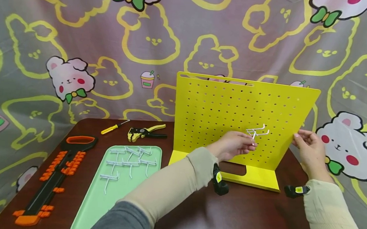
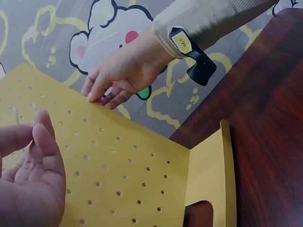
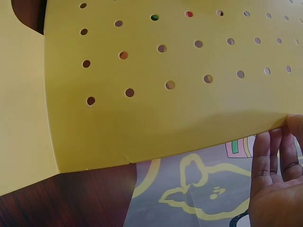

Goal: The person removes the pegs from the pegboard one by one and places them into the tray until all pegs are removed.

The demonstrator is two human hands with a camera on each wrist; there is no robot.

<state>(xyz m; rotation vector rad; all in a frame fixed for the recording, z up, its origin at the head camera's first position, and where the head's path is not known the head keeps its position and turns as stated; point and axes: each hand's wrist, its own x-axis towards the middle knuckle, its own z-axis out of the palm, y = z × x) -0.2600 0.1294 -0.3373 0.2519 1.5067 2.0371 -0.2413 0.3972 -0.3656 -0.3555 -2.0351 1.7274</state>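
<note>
A yellow pegboard (image 1: 221,118) stands upright on its folded base at the right of the table. In front of its holes, my left hand (image 1: 233,146) pinches a white double-prong hook (image 1: 259,130) between thumb and fingers, its prongs turned out from the board. The left wrist view shows the hand (image 2: 35,175) close up, with most of the hook hidden behind the fingers. My right hand (image 1: 312,155) holds the board's right edge, thumb on the front face and fingers behind. In the right wrist view that hand (image 3: 279,184) sits at the edge.
Several more white hooks (image 1: 131,163) lie on a green tray (image 1: 86,206). Left of it is a black-and-orange rack-like tool (image 1: 48,181). A yellow-handled screwdriver (image 1: 110,129) and wire strippers (image 1: 144,131) lie behind. A printed curtain (image 1: 93,42) hangs at the table's back.
</note>
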